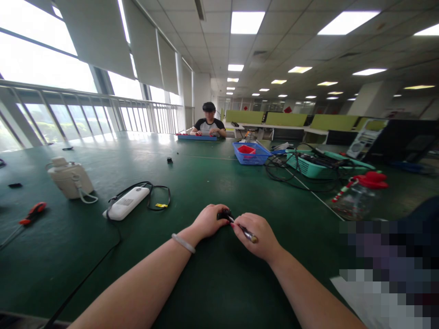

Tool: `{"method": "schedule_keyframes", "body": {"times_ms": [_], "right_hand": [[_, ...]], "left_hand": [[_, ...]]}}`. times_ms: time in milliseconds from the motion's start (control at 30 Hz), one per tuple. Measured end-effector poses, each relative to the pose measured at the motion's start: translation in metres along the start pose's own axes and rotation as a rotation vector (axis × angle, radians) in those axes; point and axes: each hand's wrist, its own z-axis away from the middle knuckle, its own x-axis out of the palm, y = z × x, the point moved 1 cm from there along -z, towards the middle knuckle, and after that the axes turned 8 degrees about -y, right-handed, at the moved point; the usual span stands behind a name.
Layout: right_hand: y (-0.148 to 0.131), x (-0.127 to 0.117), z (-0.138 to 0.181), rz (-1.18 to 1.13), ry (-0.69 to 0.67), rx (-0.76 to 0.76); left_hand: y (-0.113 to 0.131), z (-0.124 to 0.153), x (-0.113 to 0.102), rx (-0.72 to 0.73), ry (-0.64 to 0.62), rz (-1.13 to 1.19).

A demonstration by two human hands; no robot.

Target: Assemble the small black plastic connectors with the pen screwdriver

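My left hand [207,221], with a pale bangle [184,243] at the wrist, is closed on a small black part [225,213] above the green tabletop [219,283]. The fingers hide much of that part, so its kind is unclear. Gripped in my right hand [261,234] is a slim pen-like tool [249,235] with a shiny shaft and a brownish rear end. It slants toward the black part, and its front end lies close to it; whether they touch I cannot tell.
To the left are a white power brick [128,203] with a black cable, a beige bottle [70,178] and an orange-black screwdriver [34,212]. A blue basket [252,157], a cable-filled green basket [308,169] and a red-lidded jar [358,198] stand right. Another person [210,124] sits opposite.
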Motion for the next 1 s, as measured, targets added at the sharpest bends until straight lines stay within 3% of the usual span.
{"method": "schedule_keyframes", "body": {"times_ms": [300,533,700,1000], "right_hand": [[0.010,-0.002,0.001,-0.070,0.074,0.113],[0.027,0.003,0.003,-0.382,0.215,0.305],[0.039,0.007,0.002,-0.539,0.225,0.444],[0.043,0.011,0.001,-0.680,0.278,0.484]], "left_hand": [[0.001,0.000,0.000,-0.028,-0.002,0.003],[0.002,0.000,0.000,-0.028,-0.017,-0.009],[0.003,0.001,-0.001,-0.003,-0.032,-0.004],[0.003,0.004,-0.002,-0.024,-0.054,-0.023]]}}
